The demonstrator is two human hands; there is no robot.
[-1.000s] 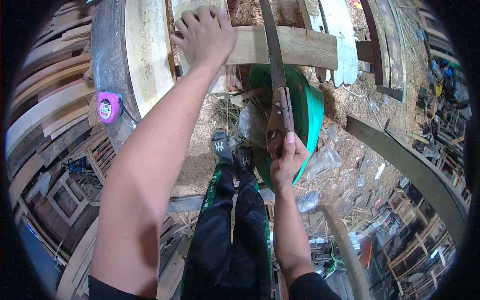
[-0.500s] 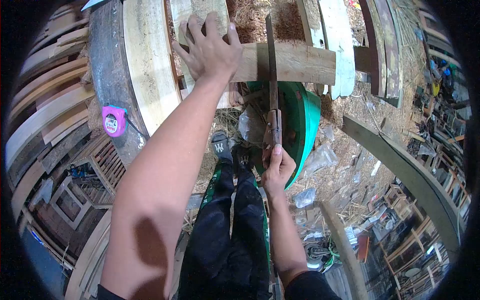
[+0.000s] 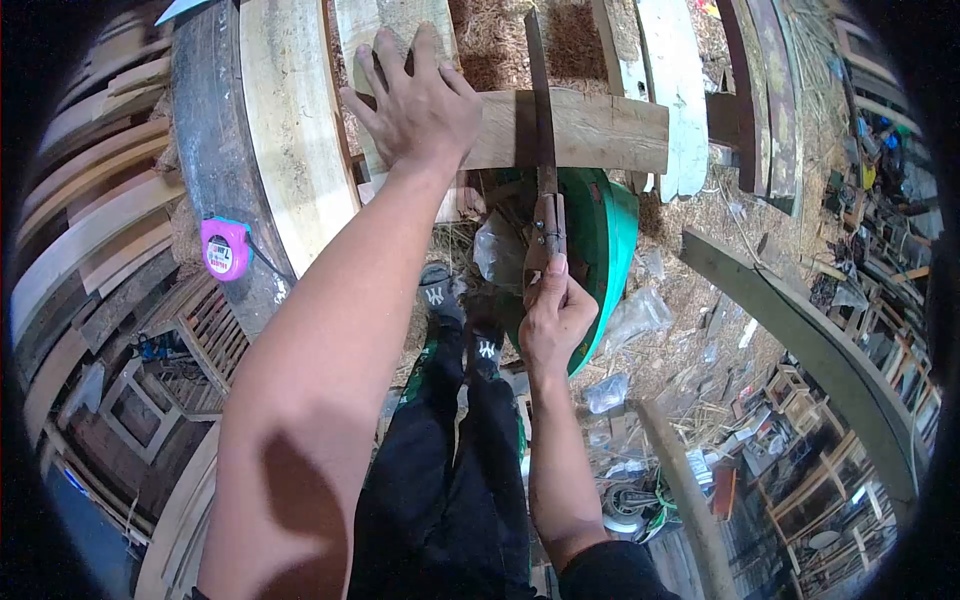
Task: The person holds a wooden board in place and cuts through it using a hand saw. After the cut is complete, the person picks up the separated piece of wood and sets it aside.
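Observation:
My left hand [image 3: 425,115] lies with fingers spread on a pale board and the left end of a crosswise wooden plank [image 3: 605,130]. In my right hand [image 3: 556,318] is the handle of a handsaw [image 3: 543,110], with the thumb stretched along its top. The saw's narrow dark blade lies across the plank, pointing away from me. Whether its teeth have entered the wood cannot be seen. Beneath the plank and saw is a green plastic container [image 3: 615,235], partly covered.
A pink tape measure [image 3: 225,250] rests on a dark plank [image 3: 215,130] to the left. Stacked lumber [image 3: 90,210] lines the left side. A long beam [image 3: 800,330] slants across the right. Plastic bags [image 3: 640,318] and wood scraps litter the ground.
My right hand and the handsaw have slid forward, away from me, along the cut line across the plank. My left hand stays spread in nearly the same place.

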